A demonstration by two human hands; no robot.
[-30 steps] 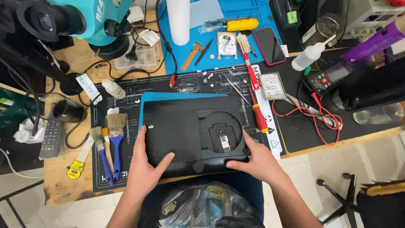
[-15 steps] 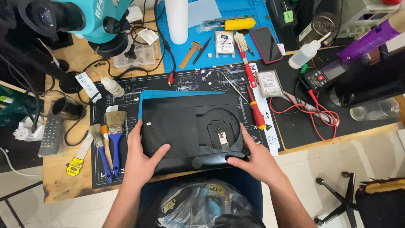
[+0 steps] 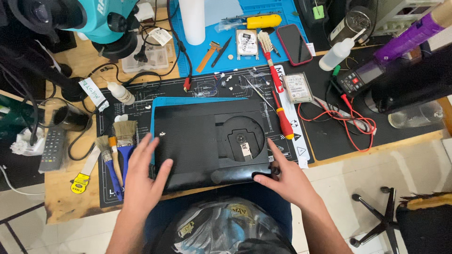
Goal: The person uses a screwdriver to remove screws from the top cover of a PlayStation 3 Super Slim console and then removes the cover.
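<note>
A black flat device [image 3: 212, 141] with a round recess in its back lies on a blue mat [image 3: 188, 100], on the near part of the cluttered surface [image 3: 70, 207], between the two hands; the left hand [image 3: 141, 176] rests flat on its near left corner, fingers [image 3: 149, 146] spread and open, gripping nothing; the right hand [image 3: 289, 176] presses on its near right edge, fingers [image 3: 273, 148] loosely curled over the rim, thumb along the front, not closed around anything. Just left of the left fingers lie paint brushes [image 3: 117, 150] with blue handles; just beyond the right fingers lies a red screwdriver [image 3: 282, 120], and further off a bare hard drive [image 3: 297, 88] and red test leads [image 3: 348, 124].
</note>
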